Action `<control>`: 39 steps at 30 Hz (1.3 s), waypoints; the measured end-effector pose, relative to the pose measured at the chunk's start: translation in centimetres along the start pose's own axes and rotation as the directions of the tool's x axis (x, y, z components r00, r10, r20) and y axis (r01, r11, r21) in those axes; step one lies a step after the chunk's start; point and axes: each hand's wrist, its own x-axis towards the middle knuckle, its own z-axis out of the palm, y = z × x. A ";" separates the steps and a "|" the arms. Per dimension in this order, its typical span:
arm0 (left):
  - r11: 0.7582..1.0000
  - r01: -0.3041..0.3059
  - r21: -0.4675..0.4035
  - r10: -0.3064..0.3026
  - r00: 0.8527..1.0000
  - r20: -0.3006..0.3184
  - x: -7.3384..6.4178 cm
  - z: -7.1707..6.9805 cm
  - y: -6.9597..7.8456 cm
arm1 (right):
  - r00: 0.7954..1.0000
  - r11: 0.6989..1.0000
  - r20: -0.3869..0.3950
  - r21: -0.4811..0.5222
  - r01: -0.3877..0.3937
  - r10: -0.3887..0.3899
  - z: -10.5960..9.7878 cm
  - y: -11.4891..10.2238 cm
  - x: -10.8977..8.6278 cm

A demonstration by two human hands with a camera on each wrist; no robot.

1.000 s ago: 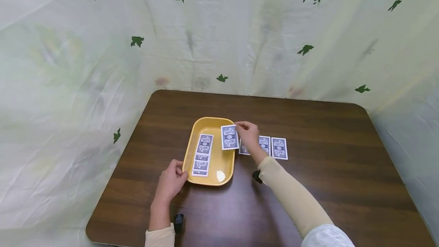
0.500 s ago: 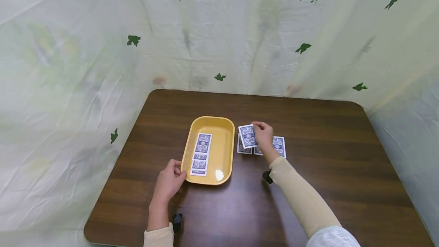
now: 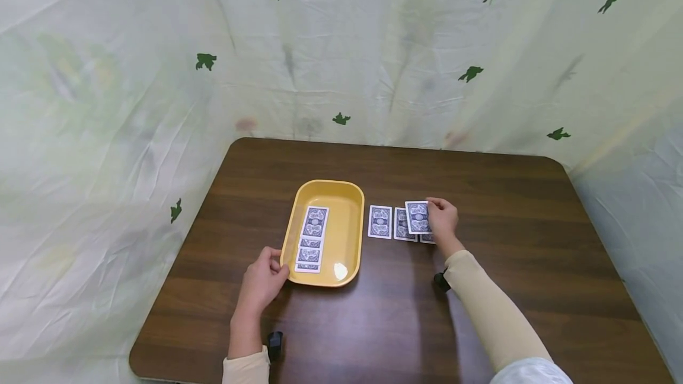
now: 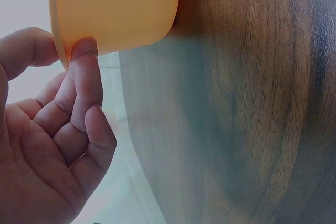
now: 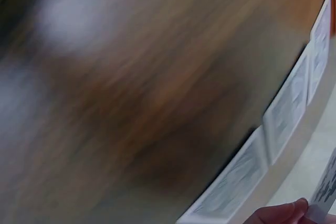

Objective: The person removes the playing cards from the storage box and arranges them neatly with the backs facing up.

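Note:
My left hand [image 3: 261, 282] pinches the near left corner of a yellow tray [image 3: 352, 242]; in the left wrist view thumb and fingers grip its rim [image 4: 59, 24]. Inside the tray, along its left side, lie several blue-backed playing cards [image 3: 315, 222], overlapping in a column. To the right, my right hand [image 3: 444, 218] holds another playing card [image 3: 418, 217] by its right edge, back up, above a row on the table. That row has a left card [image 3: 380, 222], a middle card [image 3: 401, 227] partly covered, and a right card [image 3: 427, 239] mostly hidden beneath the held one.
The brown wooden table [image 3: 507, 212] has rounded corners and extends around the tray and cards. Behind it hangs a pale curtain [image 3: 373, 46] with green leaf and bird prints. Dark wrist devices [image 3: 441, 282] sit at both wrists.
My right hand has carried the held card rightward, from over the tray's right rim, past the left card, to above the row's right end. The left hand stays at the tray's corner.

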 end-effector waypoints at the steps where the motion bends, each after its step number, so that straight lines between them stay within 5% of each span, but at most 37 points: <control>1: 1.000 -0.001 0.001 0.001 1.000 -0.002 0.0 0.0 0.0 | 1.000 1.000 -0.008 -0.006 -0.001 0.001 -0.3 0.2 0.2; 20: 1.000 -0.016 0.001 0.016 1.000 -0.005 0.0 -0.2 -0.1 | 0.993 0.996 -0.107 -0.070 -0.058 0.050 -4.7 2.4 2.3; 39: 1.000 0.004 -0.006 -0.004 1.000 0.007 0.0 0.0 0.1 | 0.994 0.953 -0.094 -0.300 0.030 -0.061 -7.2 3.6 3.2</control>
